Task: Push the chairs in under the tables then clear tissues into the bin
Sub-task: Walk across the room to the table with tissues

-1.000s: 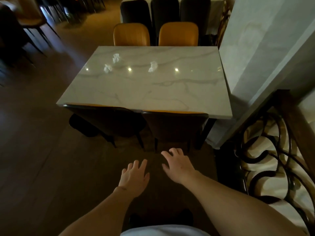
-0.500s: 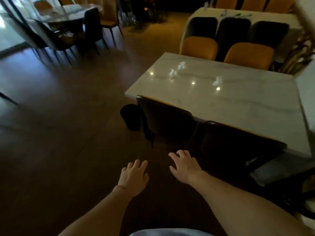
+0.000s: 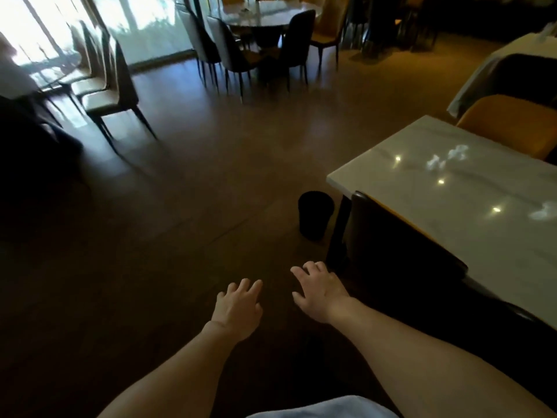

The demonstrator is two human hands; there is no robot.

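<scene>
Currently your left hand (image 3: 238,306) and right hand (image 3: 319,288) hover released above the floor, each grip empty. Crumpled tissues (image 3: 446,158) lie on the marble counter (image 3: 422,200); the dark chair (image 3: 391,251) sits tucked under its edge, the black bin (image 3: 315,214) just beside its corner.

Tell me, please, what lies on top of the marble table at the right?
On the marble table lie three crumpled tissues: two close together and one at the picture's right edge. The table's far right part is out of frame, so anything more there cannot be seen.
</scene>
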